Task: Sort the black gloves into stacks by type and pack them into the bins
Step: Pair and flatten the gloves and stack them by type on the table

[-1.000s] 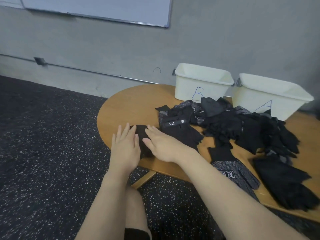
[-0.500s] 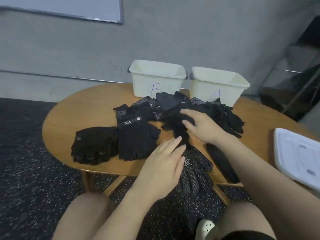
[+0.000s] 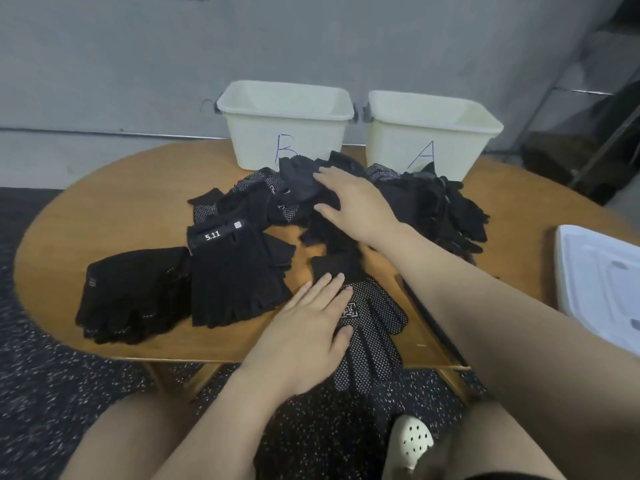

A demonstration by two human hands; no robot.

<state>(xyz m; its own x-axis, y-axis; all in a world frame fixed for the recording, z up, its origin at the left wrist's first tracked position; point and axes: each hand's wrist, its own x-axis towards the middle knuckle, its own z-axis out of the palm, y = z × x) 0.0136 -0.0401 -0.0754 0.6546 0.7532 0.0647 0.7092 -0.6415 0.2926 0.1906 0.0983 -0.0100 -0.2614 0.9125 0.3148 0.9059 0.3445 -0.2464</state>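
Sorting step: right hand (image 3: 353, 202) flat, fingers straight, on glove pile (image 3: 408, 202); left hand (image 3: 308, 323) flat on dotted glove (image 3: 374, 327). Next: grasp one, stack by type.

Bare forearms, bare knees, a white perforated clog (image 3: 414, 441), dark shorts hem at lower right.
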